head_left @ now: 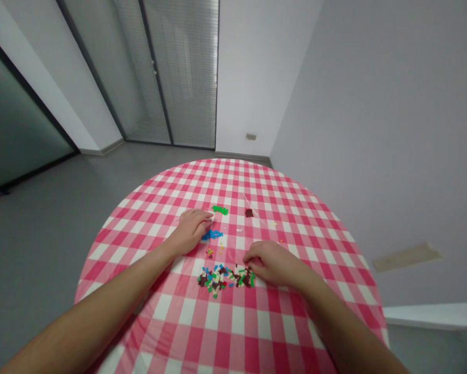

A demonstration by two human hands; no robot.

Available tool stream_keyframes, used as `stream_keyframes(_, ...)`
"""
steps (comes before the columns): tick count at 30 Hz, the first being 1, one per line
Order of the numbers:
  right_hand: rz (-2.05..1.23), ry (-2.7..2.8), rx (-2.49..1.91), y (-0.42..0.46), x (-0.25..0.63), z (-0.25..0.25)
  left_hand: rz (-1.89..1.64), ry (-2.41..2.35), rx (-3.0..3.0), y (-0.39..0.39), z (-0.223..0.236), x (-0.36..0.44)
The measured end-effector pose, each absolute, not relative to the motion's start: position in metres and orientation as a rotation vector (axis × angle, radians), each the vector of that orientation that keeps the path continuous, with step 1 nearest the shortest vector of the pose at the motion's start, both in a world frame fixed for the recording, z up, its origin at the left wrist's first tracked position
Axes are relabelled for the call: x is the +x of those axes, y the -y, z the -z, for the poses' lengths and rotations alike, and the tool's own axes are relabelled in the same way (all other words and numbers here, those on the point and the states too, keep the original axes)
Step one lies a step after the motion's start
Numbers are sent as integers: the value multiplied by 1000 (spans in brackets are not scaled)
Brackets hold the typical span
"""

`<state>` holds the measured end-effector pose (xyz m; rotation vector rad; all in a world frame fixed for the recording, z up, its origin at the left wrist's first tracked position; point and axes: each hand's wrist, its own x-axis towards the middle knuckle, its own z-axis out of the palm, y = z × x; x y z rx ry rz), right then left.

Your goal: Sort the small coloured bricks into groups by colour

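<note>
My left hand (193,228) rests low over the table between a small green pile of toy bricks (219,210) and a blue pile of toy bricks (213,235). Its fingers reach to the right, loosely apart, with some white bits by the fingertips. My right hand (274,262) is at the right edge of a mixed heap of tiny toy bricks (219,279) in brown, green, white, blue and red. Thumb and fingers are curled together there; whatever they pinch is too small to make out.
A brown cluster of bricks (249,213) lies farther back. Several yellow and red bits (210,252) sit between the blue pile and the heap. The round table wears a red-and-white checked cloth (233,327). Behind stand a glass partition (182,78) and a white wall (256,78).
</note>
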<state>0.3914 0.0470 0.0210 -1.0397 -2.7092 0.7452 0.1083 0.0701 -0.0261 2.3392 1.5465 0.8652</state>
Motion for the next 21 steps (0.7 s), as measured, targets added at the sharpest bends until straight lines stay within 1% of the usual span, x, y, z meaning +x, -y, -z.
stream_keyframes(4,-776,2716,-993,-46,393,-22,-940,-1500,2319,-66,22,107)
stream_keyframes(11,-794,2770,-866,-39,379,-22,-971,-1379,2293,-52,11,109)
stream_keyframes(16,-727,2815,-918,-34,373,-21,-965,-1350,2302,-49,10,112)
stream_keyframes(21,-653,2710,-1071,-34,367,-13,-980,-1335,2356,-49,9,117)
